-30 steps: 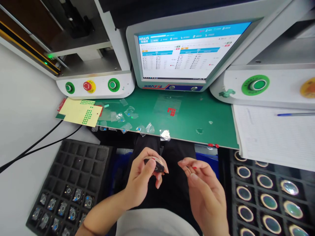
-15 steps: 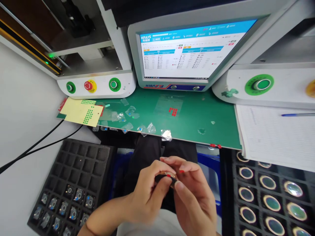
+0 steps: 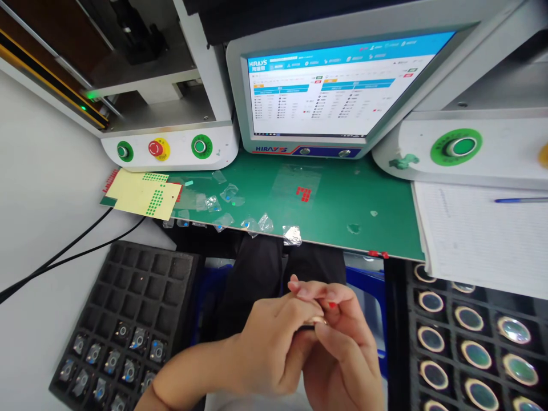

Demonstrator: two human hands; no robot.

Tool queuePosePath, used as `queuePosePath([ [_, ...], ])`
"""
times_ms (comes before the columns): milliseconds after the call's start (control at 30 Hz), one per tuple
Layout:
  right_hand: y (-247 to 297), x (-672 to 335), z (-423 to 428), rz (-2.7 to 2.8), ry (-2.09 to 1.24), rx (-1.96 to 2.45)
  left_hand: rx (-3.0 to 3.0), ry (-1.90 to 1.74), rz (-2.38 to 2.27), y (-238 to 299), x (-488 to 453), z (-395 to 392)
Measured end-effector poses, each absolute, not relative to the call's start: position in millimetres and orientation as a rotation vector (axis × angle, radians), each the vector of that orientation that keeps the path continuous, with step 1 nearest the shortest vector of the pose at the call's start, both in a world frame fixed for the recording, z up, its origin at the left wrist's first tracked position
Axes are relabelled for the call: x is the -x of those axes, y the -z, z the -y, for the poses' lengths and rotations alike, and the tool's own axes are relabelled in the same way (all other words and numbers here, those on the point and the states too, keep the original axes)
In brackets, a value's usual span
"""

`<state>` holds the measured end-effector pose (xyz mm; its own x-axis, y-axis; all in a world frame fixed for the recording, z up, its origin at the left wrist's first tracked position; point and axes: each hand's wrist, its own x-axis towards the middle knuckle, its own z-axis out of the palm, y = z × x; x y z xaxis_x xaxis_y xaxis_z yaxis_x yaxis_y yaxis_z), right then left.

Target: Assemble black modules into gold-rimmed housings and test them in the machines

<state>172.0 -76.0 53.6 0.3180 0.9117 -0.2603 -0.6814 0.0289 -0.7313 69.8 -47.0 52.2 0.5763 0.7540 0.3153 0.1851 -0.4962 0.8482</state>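
In the head view, the part point(image 3: 315, 323), dark with a gold rim, sits between both hands at the lower centre of the frame. The left hand point(image 3: 278, 339) has its fingers closed round it, hiding most of it. The right hand point(image 3: 349, 342) has its fingers half curled, the thumb at the part's rim; whether they grip it cannot be told. A red bit point(image 3: 332, 305) shows on a right finger.

At the upper centre, the monitor point(image 3: 299, 145) reads "HIRAYS" on its lower bezel and again at the screen's upper left, above Chinese characters; the smaller text is illegible. Below, on the green tabletop point(image 3: 334, 200), lie red stickers point(image 3: 303, 194) and clear film scraps point(image 3: 225, 221). A tray point(image 3: 186, 291) of wrapped pieces fills the lower left; gold-rimmed discs point(image 3: 476, 354) fill the lower right.
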Motion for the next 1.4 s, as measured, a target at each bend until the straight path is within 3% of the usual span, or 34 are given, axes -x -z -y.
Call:
queuePosePath([
  [400, -46, -166, 84, 0.253, -1.142, 0.936, -2.097, -0.762, -0.706, -51, -74, 46],
  [833, -48, -181, 92, 0.143, -1.361, 0.971, -2.019, -0.746, -0.736, -45, -84, 45],
  [1167, -42, -176, 80, 0.184, -1.228, 0.894, -1.938, -0.675, -0.713, -50, -77, 40],
  [1400, -16, -178, 60, 0.208, -1.253, 0.922, -1.581, -0.632, -1.085, -40, -79, 24],
])
